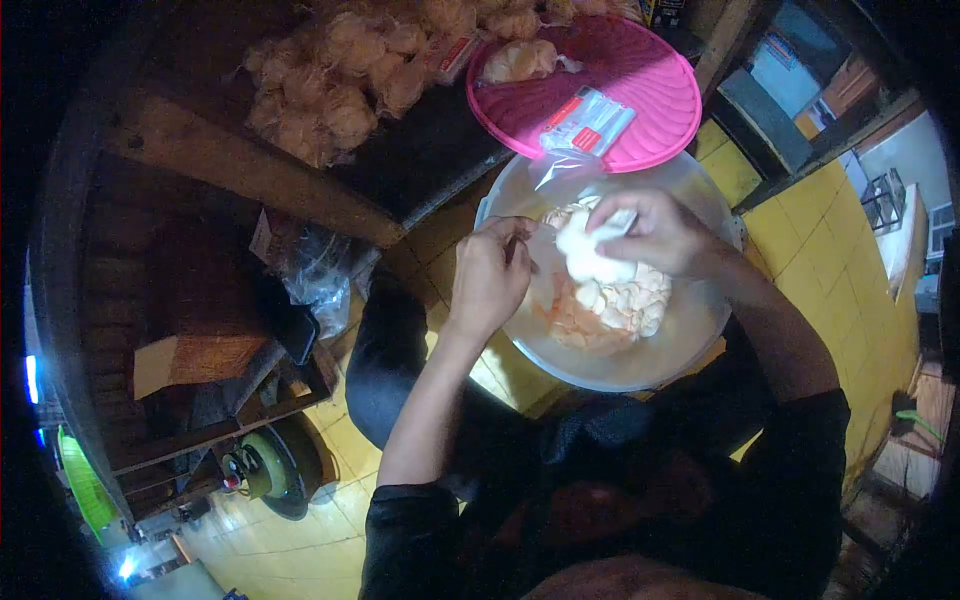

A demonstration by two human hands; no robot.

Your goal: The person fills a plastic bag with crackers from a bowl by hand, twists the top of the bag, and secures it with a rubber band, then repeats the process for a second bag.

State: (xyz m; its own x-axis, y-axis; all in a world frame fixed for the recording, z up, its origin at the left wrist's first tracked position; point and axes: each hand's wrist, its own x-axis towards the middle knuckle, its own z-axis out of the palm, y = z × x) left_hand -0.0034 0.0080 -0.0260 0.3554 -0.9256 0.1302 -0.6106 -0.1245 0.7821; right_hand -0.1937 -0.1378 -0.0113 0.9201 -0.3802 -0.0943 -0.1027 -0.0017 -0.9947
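A large translucent white tub [705, 330] sits between my knees, with pale round chips [640, 300] heaped inside. Over the tub's left side, my left hand [492, 275] is closed, thumb and fingers pinching what looks like the edge of a clear plastic bag [542, 262]. The bag is hard to make out against the tub. My right hand [655, 235] curls around some white chips [590, 250] above the heap, close to the bag. Bright light washes out the detail there.
A pink lid [660, 85] beyond the tub carries a pack of plastic bags [588, 122] and a filled bag [520, 62]. Many bundled bags [345, 75] lie on the dark bench at upper left. A green gas cylinder [265, 465] stands on yellow tiles [800, 270].
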